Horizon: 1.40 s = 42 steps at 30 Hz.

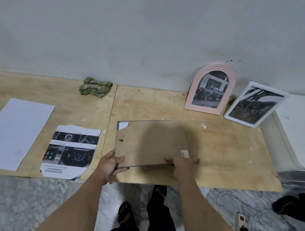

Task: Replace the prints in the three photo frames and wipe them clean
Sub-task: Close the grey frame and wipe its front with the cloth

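A thin-edged rectangular photo frame lies face down with its brown backing board up, its near edge lifted off the plywood table. My left hand grips its near left corner, thumb on the board. My right hand holds the near edge toward the right, fingers curled over it. A pink arched frame and a white rectangular frame lean on the wall at the back right, each with a dark print. A torn car brochure print and a white sheet lie to the left.
A crumpled green cloth sits by the wall at the back middle. A white appliance stands at the table's right end. On the marble floor are a power strip with a white cable, my feet and a dark shoe at far right.
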Tool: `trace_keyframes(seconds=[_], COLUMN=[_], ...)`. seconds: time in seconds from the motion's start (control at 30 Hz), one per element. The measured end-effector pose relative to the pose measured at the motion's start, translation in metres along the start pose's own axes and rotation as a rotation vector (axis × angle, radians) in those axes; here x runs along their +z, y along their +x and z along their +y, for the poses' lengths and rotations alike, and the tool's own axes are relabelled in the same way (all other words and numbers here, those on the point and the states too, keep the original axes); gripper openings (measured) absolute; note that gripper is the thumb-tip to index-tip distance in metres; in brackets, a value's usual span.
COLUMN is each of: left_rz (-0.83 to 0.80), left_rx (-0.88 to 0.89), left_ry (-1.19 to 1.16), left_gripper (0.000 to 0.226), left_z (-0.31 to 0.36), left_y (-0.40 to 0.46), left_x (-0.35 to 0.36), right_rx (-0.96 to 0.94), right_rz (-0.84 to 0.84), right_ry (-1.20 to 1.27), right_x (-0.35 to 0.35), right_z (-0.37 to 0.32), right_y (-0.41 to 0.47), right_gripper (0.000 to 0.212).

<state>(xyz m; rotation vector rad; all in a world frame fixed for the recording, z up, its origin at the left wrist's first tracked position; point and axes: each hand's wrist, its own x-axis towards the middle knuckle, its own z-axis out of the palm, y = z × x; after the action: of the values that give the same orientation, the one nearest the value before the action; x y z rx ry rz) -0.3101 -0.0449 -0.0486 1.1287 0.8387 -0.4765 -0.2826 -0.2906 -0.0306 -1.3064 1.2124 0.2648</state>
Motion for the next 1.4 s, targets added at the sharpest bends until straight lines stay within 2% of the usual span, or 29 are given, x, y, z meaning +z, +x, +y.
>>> trace_keyframes(seconds=[0.07, 0.13, 0.27, 0.4, 0.57, 0.7, 0.83, 0.9, 0.97, 1.0, 1.07, 1.17, 1.27, 1.4], left_rz=[0.005, 0.009, 0.027, 0.032, 0.012, 0.016, 0.005, 0.053, 0.141, 0.177, 0.205, 0.148, 0.128, 0.340], left_rx=[0.002, 0.002, 0.006, 0.004, -0.018, -0.047, -0.015, 0.049, 0.180, 0.274, 0.439, 0.636, 0.787, 0.866], left_ry=[0.007, 0.014, 0.034, 0.028, -0.012, -0.007, 0.087, 0.185, 0.404, 0.520, 0.627, 0.657, 0.669, 0.698], left_gripper=[0.050, 0.051, 0.049, 0.045, 0.049, 0.054, 0.046, 0.052, 0.079, 0.082, 0.063, 0.044, 0.039, 0.053], left_z=[-0.002, -0.003, -0.004, 0.000, 0.012, 0.021, 0.038, 0.059, 0.084, 0.099, 0.128, 0.166, 0.190, 0.211], left_y=[0.000, 0.001, 0.001, 0.001, 0.002, 0.001, -0.006, -0.011, -0.016, -0.023, -0.041, -0.060, -0.087, -0.119], left_x=[-0.001, -0.002, -0.002, 0.003, 0.001, -0.003, 0.005, 0.014, 0.025, 0.033, 0.055, 0.096, 0.133, 0.153], right_rx=[0.111, 0.117, 0.050, 0.048, 0.050, 0.068, 0.007, -0.069, -0.180, -0.248, -0.389, -0.613, -0.906, -1.122], right_rz=[-0.154, -0.196, -0.135, -0.164, -0.158, -0.199, -0.183, -0.177, -0.149, -0.132, -0.128, -0.104, 0.026, 0.075], right_ry=[0.203, 0.227, 0.248, 0.237, 0.395, 0.386, 0.379, 0.372, 0.364, 0.359, 0.353, 0.240, 0.008, -0.121], right_x=[0.003, 0.005, 0.010, 0.009, -0.016, -0.034, -0.030, -0.024, -0.014, -0.009, 0.007, 0.036, 0.062, 0.091], right_z=[0.010, 0.017, 0.016, 0.010, -0.013, -0.023, -0.039, -0.058, -0.079, -0.089, -0.103, -0.111, -0.105, -0.091], right_y=[-0.001, -0.003, -0.007, -0.004, -0.006, -0.014, -0.025, -0.037, -0.046, -0.054, -0.070, -0.094, -0.133, -0.169], right_gripper=[0.087, 0.062, 0.059, 0.055, 0.029, 0.031, 0.025, 0.017, 0.006, 0.008, 0.005, 0.009, 0.004, 0.007])
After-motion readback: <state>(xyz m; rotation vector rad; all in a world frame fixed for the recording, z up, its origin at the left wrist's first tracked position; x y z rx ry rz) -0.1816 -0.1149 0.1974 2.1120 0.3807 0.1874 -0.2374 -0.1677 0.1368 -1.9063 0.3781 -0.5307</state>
